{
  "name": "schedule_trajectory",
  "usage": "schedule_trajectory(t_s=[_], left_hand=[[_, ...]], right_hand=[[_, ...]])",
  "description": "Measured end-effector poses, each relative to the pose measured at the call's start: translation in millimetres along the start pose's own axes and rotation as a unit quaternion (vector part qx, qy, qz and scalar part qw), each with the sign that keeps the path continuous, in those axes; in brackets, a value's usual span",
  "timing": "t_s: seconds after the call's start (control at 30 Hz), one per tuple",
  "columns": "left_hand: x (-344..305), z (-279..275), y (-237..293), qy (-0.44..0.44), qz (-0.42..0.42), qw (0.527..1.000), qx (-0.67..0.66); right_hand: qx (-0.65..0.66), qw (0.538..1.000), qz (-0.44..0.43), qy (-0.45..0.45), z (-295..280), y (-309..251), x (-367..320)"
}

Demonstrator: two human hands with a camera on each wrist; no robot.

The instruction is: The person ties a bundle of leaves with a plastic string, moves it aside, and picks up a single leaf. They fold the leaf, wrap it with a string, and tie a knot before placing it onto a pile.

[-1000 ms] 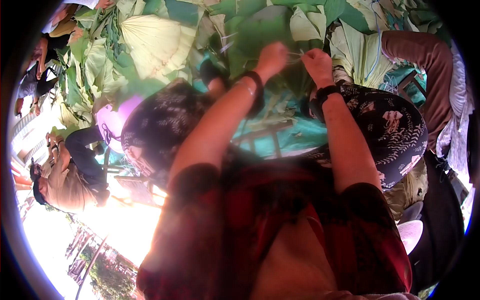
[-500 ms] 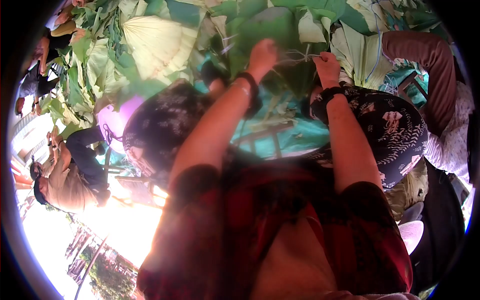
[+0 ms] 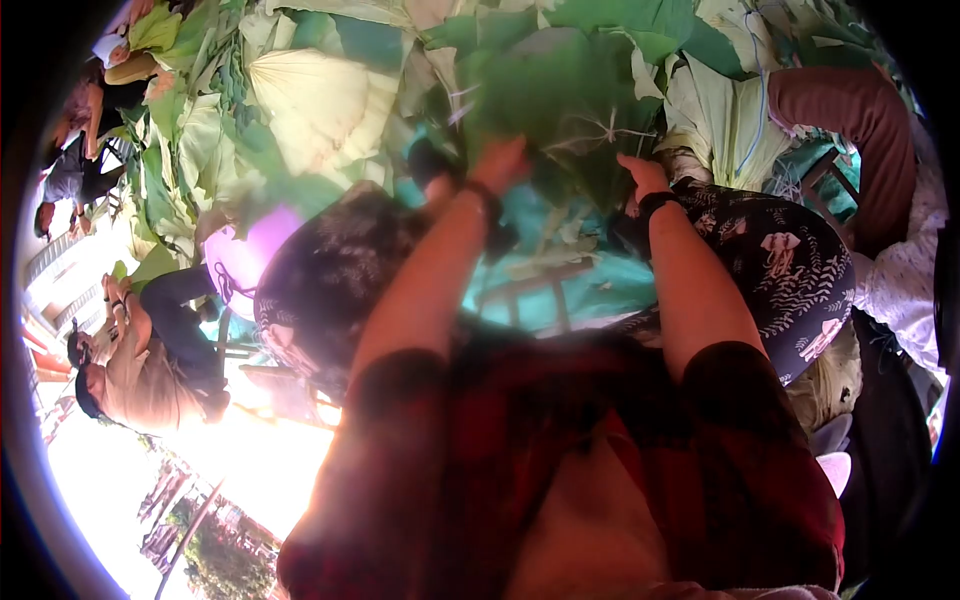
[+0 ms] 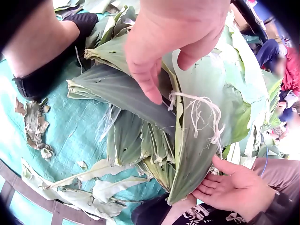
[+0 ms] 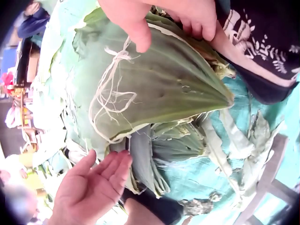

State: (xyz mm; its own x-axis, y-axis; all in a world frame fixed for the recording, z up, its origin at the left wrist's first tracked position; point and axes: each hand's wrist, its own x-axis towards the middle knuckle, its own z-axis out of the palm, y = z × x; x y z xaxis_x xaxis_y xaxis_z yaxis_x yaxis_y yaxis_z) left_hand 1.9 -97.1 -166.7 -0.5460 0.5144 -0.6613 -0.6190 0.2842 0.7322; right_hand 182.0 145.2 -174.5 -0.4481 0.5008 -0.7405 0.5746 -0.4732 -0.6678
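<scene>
Evidently left hand [image 5: 91, 192] open, empty; right hand [image 4: 241, 187] open, fingertips against big leaf [image 4: 193, 161]; best spread support evenly beneath, pale string [image 5: 123, 55] clear of thumbs.

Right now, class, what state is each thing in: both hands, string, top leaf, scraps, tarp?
Left hand: open, fingers slightly bent.
Right hand: open, at the top leaf's edge.
String: frayed, in loose loops on the top leaf.
Top leaf: green, narrowing to a point.
Scraps: torn, lying on the tarp.
Tarp: spread out, wrinkled.
</scene>
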Motion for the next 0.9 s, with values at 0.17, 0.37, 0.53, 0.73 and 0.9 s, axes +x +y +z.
schedule_trajectory(t_s=[0.17,0.37,0.53,0.73,0.9], left_hand=[[9,1,4,-0.055,-0.068,0.996,-0.03],[-2,20,24,-0.037,-0.068,0.989,-0.124],[-15,12,45,-0.063,-0.004,0.998,-0.014],[-53,25,89,-0.107,0.108,0.988,-0.037],[-101,49,157,-0.094,-0.016,0.921,-0.377]], right_hand=[[0.076,0.994,0.073,-0.011,1,1,-1],[0.058,0.998,-0.026,-0.009,15,-18,-29],[0.054,0.994,-0.068,-0.065,19,-45,-44],[0.034,0.995,-0.052,-0.08,19,-98,-56],[0.168,0.973,-0.079,-0.139,21,-131,-70]])
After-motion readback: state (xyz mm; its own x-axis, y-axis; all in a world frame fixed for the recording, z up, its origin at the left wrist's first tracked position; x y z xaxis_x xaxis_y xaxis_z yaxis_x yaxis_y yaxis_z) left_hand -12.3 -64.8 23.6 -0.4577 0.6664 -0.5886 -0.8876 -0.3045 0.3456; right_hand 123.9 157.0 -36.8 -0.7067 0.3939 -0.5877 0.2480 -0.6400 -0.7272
